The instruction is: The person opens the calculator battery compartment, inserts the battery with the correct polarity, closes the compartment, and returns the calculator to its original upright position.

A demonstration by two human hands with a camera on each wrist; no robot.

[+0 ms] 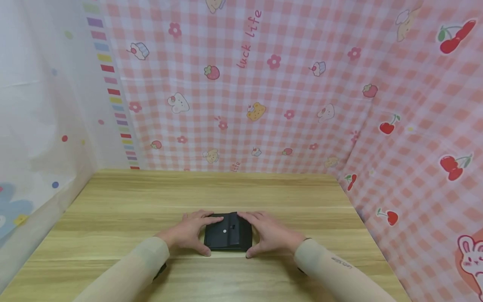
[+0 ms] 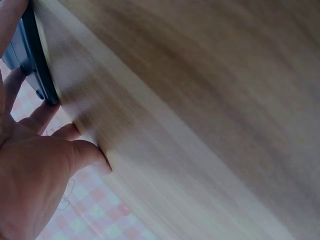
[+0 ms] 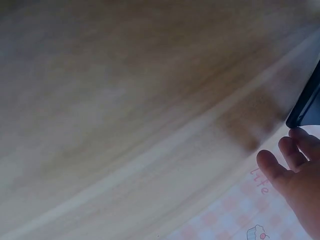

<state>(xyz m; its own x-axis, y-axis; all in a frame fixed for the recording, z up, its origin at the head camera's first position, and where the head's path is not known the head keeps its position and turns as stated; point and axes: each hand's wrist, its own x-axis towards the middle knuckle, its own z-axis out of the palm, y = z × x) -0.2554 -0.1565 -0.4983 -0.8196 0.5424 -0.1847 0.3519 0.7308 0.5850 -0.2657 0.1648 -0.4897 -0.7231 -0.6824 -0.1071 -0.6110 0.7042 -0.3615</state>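
Note:
A flat black wallet [image 1: 228, 235] with a small silver stud lies on the wooden table [image 1: 226, 188], near its front middle. My left hand [image 1: 188, 233] holds its left side, thumb at the near corner and fingers along the far edge. My right hand [image 1: 269, 235] holds the right side the same way. The left wrist view shows the wallet's edge [image 2: 31, 55] between thumb and forefinger of the left hand [image 2: 35, 185], the other fingertips down on the wood. In the right wrist view, only a dark corner of the wallet [image 3: 307, 107] shows above the fingers of the right hand [image 3: 295, 175].
Pink checked cloth with cherries and cartoon animals [image 1: 264, 84] hangs behind the table and along its right side. A pale translucent sheet [image 1: 41, 126] closes off the left. Bare wood stretches around the wallet on every side.

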